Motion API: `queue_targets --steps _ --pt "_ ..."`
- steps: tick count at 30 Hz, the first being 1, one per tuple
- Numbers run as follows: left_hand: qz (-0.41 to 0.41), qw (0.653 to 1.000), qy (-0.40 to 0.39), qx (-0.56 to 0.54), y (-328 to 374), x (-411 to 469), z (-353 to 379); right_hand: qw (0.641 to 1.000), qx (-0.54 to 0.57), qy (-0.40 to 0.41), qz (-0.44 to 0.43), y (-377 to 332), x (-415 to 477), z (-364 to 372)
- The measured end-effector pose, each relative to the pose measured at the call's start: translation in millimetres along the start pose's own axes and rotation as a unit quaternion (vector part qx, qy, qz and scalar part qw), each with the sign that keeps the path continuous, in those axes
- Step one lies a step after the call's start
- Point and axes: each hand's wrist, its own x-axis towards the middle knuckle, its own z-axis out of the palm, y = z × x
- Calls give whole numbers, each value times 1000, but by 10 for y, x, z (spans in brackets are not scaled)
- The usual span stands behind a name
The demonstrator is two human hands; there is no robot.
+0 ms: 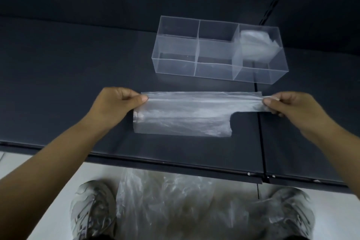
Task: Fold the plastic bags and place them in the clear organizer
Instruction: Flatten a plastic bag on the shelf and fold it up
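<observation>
A translucent plastic bag (185,115) lies stretched flat on the dark table (58,84), folded lengthwise with its handle strip reaching right. My left hand (116,103) pinches the bag's top left corner. My right hand (292,107) pinches the end of the handle strip at the right. Behind the bag stands the clear organizer (216,68) with three compartments. Its right compartment holds a folded plastic bag (259,45); the left and middle ones look empty.
The table's front edge (175,163) runs just below the bag, and a seam (262,132) crosses the table at the right. A pile of loose plastic bags (185,206) lies on the floor between my two shoes (93,210).
</observation>
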Motion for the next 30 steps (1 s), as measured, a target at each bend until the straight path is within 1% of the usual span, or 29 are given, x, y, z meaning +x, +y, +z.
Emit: queue_targets --steps 3,5,8,9,10,11,12,13,14,15,17,18,19,20,21,22,23,24,25,26,27,28,30 --pt "8 996 35 80 -90 209 102 997 -59 57 9 64 198 117" --pt "25 989 60 134 -128 287 136 993 -93 72 7 87 263 179" --pt "32 979 85 182 -154 312 177 990 -111 83 1 83 320 245" --pt "44 973 107 201 -153 285 198 990 -115 86 -1 83 334 258" --pt "75 960 138 230 -143 241 225 989 -117 90 -1 78 343 266" --pt "126 943 165 261 -128 184 267 989 -117 93 1 79 355 269" --pt "187 923 175 285 -107 110 320 989 -117 95 5 83 362 267" --pt "247 906 163 304 -95 34 381 988 -120 95 9 89 370 264" --pt "292 889 134 327 -101 -33 446 988 -123 92 13 86 368 263" --pt "310 879 89 353 -123 -88 511 988 -128 88 19 79 364 261" --pt "275 873 -1 403 -188 -160 602 982 -159 96 32 21 332 281" --pt "255 868 -23 425 -238 -171 622 973 -195 117 25 -34 294 312" --pt "242 863 -34 443 -294 -167 633 961 -236 147 -6 -101 242 375" --pt "240 856 -36 457 -339 -160 645 946 -265 173 -64 -185 176 477" --pt "243 849 -35 468 -365 -156 656 934 -278 179 -134 -286 82 636" --pt "246 843 -34 476 -370 -156 665 928 -275 153 -198 -391 -30 842" --pt "246 841 -37 480 -360 -160 668 928 -261 93 -248 -494 -141 1077" --pt "245 842 -40 480 -341 -167 668 931 -237 13 -278 -582 -238 1322" --pt "245 843 -42 477 -327 -173 667 931 -215 -59 -288 -653 -309 1557" --pt "247 843 -45 476 -321 -180 664 927 -207 -106 -295 -695 -350 1766" --pt "247 840 -47 481 -316 -185 661 921 -216 -126 -299 -700 -356 1933" --pt "242 838 -49 487 -312 -186 656 913 -248 -126 -299 -674 -333 2048" --pt "233 840 -45 488 -313 -179 650 887 -338 -103 -296 -565 -239 2102"
